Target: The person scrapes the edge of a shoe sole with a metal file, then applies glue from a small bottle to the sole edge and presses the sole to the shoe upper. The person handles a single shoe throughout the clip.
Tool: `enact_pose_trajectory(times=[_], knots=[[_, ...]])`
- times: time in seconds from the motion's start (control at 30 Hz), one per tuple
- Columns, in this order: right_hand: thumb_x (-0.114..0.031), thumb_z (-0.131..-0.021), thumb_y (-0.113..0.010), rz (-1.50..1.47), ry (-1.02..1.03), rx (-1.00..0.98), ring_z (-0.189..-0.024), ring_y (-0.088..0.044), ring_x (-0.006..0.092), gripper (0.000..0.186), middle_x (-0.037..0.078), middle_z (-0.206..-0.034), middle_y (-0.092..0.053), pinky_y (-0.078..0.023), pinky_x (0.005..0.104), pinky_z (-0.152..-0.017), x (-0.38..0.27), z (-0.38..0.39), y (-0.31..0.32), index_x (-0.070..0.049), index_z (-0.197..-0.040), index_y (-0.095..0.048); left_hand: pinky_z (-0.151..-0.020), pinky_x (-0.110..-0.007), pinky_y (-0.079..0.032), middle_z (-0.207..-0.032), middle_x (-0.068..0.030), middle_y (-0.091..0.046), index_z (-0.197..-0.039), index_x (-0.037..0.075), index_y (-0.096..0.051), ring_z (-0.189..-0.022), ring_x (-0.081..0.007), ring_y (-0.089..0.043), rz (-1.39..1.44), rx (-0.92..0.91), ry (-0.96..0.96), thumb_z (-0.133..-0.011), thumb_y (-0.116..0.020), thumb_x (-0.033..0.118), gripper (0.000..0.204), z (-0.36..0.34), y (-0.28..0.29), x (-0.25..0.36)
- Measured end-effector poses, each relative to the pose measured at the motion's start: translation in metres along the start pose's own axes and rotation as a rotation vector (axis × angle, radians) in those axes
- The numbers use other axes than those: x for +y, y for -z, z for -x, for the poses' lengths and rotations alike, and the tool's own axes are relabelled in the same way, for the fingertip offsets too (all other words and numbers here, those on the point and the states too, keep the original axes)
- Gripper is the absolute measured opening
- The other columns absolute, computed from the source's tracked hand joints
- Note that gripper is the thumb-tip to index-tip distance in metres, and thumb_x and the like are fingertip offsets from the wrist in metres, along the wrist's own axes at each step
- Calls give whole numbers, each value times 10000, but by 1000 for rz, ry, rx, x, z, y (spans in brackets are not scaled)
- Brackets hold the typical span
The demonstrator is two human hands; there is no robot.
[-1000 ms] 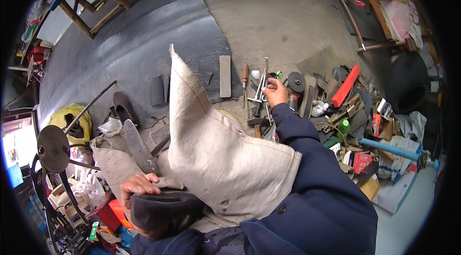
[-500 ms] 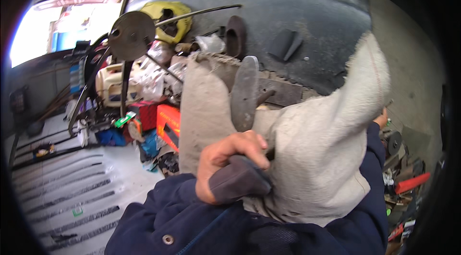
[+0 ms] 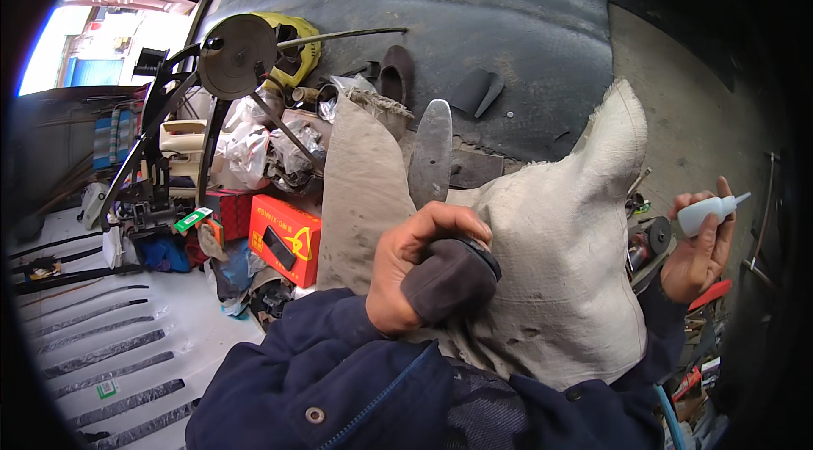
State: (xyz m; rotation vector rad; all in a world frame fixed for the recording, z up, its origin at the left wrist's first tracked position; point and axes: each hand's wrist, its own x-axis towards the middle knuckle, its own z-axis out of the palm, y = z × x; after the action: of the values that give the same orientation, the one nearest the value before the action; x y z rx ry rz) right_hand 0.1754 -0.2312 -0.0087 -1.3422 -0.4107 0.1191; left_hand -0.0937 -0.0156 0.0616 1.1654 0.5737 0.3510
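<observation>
My left hand (image 3: 396, 268) is closed around a dark brown shoe (image 3: 447, 282) in front of my body, with the black edge of its sole facing right. Out to the right, my right hand (image 3: 699, 262) grips a small whitish squeeze bottle (image 3: 706, 215) whose thin nozzle points right. A beige canvas cloth (image 3: 567, 272) drapes across my lap below the shoe. Beyond my left hand stands a flat grey metal shoe form (image 3: 431, 154), its lower end hidden. A second dark brown shoe (image 3: 395, 77) rests on the dark mat further off.
A metal stand with a round wheel (image 3: 238, 56) rises at the left. Near it are an orange-red box (image 3: 285, 240), plastic bags (image 3: 246, 154) and a yellow bag (image 3: 298, 48). Black rubber pieces (image 3: 477, 93) lie on the mat (image 3: 525, 35). Tools and a red-handled item (image 3: 710, 294) crowd the right.
My right hand has come up into clear view with the squeeze bottle. The shoe in my left hand has shifted slightly right and turned, showing more of the sole edge.
</observation>
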Motion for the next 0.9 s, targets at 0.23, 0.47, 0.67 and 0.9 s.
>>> enact_pose_trajectory(times=[0.23,0.47,0.67,0.9], knots=[[-67,-909,-670,262,-96,-406,-772,-647,165,550,179,-993,-690,-533,270,-747,-107,34,-46,3,-1396,-423,-868,-254,-499,-956,-50,-622,-1376,92,-411,-918,-106,-633,41,-21,-36,-787,-852,74,736,7,6,-1],[-257,-932,-699,284,111,-429,-664,-549,118,555,138,-931,-643,-445,237,-596,-158,20,-21,15,-1352,-460,-865,-267,-510,-940,-67,-630,-1350,89,-394,-902,-122,-638,40,-8,-76,-778,-858,66,737,10,7,-2],[-172,-826,-795,432,-268,-696,-754,-669,165,444,127,-945,-700,-502,259,-690,-153,48,-74,23,-1189,-628,-838,-282,-525,-927,-74,-638,-1333,106,-401,-875,-129,-645,28,-5,-96,-789,-843,46,703,11,3,-1],[-103,-821,-803,374,-243,-770,-785,-725,164,376,113,-934,-729,-545,253,-703,-131,61,-105,1,-1138,-630,-823,-279,-523,-919,-83,-643,-1328,97,-400,-867,-128,-643,-11,-8,-119,-790,-837,33,696,11,3,-1]])
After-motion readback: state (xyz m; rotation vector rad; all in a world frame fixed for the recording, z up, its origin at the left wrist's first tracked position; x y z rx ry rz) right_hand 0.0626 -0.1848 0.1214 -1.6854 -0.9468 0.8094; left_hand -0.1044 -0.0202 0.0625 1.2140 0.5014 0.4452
